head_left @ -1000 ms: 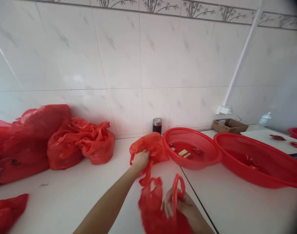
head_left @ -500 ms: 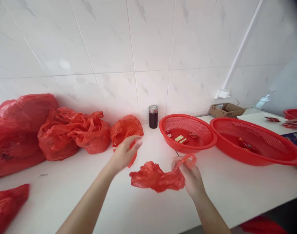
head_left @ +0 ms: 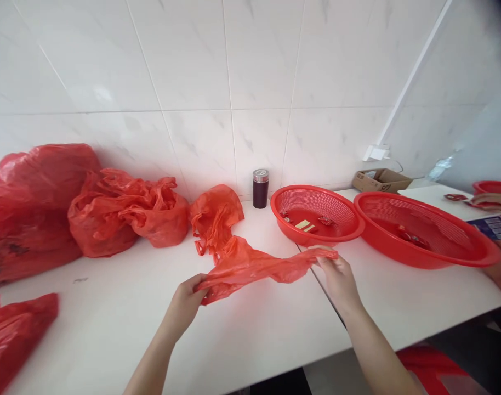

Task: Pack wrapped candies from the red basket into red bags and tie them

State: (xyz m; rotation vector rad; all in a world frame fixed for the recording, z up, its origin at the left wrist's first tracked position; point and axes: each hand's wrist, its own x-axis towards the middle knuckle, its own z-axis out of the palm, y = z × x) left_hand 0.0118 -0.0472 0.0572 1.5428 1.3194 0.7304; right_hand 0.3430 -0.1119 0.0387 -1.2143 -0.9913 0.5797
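Observation:
A thin red plastic bag (head_left: pixel 254 265) is stretched sideways above the white table (head_left: pixel 250 340), held at both ends. My left hand (head_left: pixel 187 304) is closed on its lower left end. My right hand (head_left: pixel 336 277) pinches its upper right end, just in front of a red mesh basket (head_left: pixel 316 237). Behind the bag lies another crumpled red bag (head_left: pixel 217 211); where the two overlap, I cannot tell whether they touch. Inside the basket are a few small wrapped packets (head_left: pixel 305 225).
Full red bags (head_left: pixel 40 203) line the wall at left, and another red bag (head_left: pixel 20 334) lies front left. A dark tumbler (head_left: pixel 260 189) stands by the wall. At right are a larger red basket (head_left: pixel 431 258), a cardboard box (head_left: pixel 381 181) and another person's hand (head_left: pixel 495 202).
My left hand has come down and taken hold of the bag, which hung bunched from my right hand. Now the bag is spread out between both hands.

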